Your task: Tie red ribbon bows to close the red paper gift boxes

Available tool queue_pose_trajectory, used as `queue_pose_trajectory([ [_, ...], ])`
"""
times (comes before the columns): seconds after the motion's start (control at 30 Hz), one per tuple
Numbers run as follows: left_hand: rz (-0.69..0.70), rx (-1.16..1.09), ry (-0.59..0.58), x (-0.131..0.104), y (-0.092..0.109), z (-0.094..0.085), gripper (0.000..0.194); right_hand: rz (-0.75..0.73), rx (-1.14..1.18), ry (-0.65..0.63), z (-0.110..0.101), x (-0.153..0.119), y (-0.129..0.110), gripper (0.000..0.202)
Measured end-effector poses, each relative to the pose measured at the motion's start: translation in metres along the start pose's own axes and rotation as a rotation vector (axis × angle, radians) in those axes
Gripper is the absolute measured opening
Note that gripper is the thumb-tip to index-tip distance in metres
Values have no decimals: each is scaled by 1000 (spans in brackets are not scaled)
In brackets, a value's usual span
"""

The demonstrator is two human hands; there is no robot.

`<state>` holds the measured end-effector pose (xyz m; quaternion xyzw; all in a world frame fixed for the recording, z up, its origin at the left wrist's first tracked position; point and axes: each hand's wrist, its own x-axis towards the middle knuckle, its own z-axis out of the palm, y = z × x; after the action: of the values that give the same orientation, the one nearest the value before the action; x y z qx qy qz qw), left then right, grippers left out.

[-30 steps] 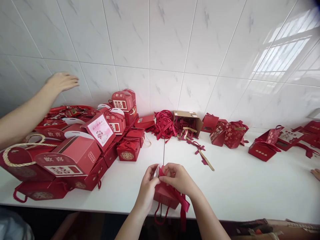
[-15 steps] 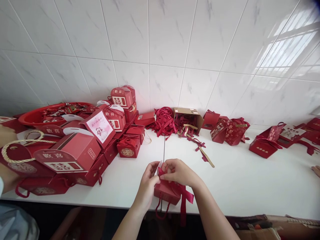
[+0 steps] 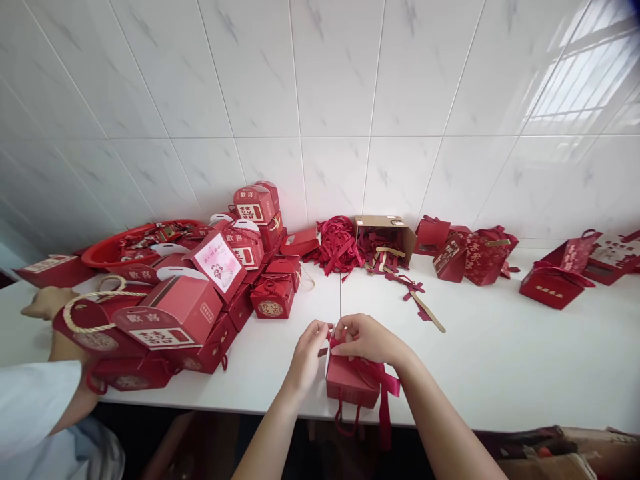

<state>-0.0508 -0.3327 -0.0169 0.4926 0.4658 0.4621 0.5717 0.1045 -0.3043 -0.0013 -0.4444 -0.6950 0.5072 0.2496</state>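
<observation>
A small red gift box [image 3: 352, 387] sits tilted at the front edge of the white table, its red cord handle [image 3: 347, 427] hanging over the edge. At the box's upper left, beside its pale flap, the fingers of my left hand [image 3: 306, 357] pinch a bit of red ribbon. From the other side my right hand [image 3: 369, 339] reaches over the top, thumb and fingers closed on the red ribbon [image 3: 389, 385]. Its loose ends trail down the box's right side. My fingers partly hide where the ribbon meets the flap.
Red gift boxes [image 3: 170, 307] are piled at left, before a red basin [image 3: 95, 253] of wrapped items. A co-worker's arm [image 3: 67, 360] reaches in there. Behind are a ribbon heap [image 3: 340, 243] and a cardboard box [image 3: 385, 223] of tags; more boxes [image 3: 553, 287] stand right.
The view has shifted left, so things appear further right. My left hand has moved slightly away from my right at the flap. The co-worker's arm shows more at the left.
</observation>
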Motion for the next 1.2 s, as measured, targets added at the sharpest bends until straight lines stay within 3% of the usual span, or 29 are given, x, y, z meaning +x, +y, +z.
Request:
queue_pose_trajectory([
  [0.17,45,164,-18,6,-10,-9,32,-39,49,112,4,-6,4,16],
  [0.4,76,465,194,7,-34,-53,33,-55,270,300,-7,-42,7,24],
  [0.57,98,683,432,3,-42,-90,23,-92,318,606,-11,-76,35,25],
  [0.67,142,712,459,4,-43,-92,18,-27,298,668,-6,-88,54,29],
  [0.77,190,588,335,8,-36,-69,25,2,306,577,3,-87,64,31],
  [0.87,172,334,74,11,-21,-37,29,-26,345,508,13,-79,63,30],
  [0.97,89,210,-134,12,-7,-18,30,-38,409,469,16,-73,60,29],
  [1.07,-5,158,-227,12,-2,-17,35,-45,439,454,15,-72,59,27],
  [1.2,-51,157,-268,14,-2,-28,40,-47,537,426,12,-74,57,28],
])
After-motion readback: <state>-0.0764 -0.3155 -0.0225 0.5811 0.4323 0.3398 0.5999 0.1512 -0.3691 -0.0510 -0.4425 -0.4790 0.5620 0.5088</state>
